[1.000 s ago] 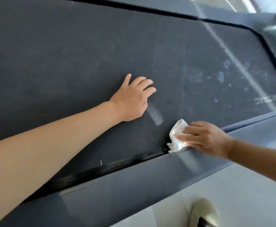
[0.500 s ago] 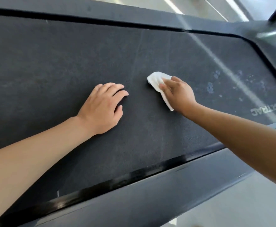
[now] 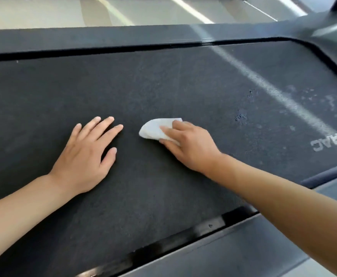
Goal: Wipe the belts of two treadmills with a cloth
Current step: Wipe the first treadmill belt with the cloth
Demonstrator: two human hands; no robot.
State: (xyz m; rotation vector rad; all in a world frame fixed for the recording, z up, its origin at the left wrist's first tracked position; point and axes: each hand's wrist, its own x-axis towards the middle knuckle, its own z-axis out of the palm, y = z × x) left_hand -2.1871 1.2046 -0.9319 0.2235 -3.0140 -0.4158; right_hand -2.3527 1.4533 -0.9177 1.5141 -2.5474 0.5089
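Filling most of the frame, the dark textured treadmill belt (image 3: 163,92) is lying flat, pale smudges showing at right. Centre-left, the left hand (image 3: 83,156) is resting with fingers spread, holding nothing, likely bracing. Just right, the right hand (image 3: 189,144) is pressing the crumpled white cloth (image 3: 155,128) down with straight fingers, probably for wiping contact.

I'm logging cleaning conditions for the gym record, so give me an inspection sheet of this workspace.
Surface: dark treadmill belt, pale marks and specks toward the right end.
Job's things: white cloth lying on the belt.
Clutter: nothing seen.
Grippers: left hand flat on the belt, fingers spread; right hand presses the cloth, fingers straight.
Cables: nothing seen.
Surroundings: grey side rail nearest the camera; glossy floor beyond the far rail.
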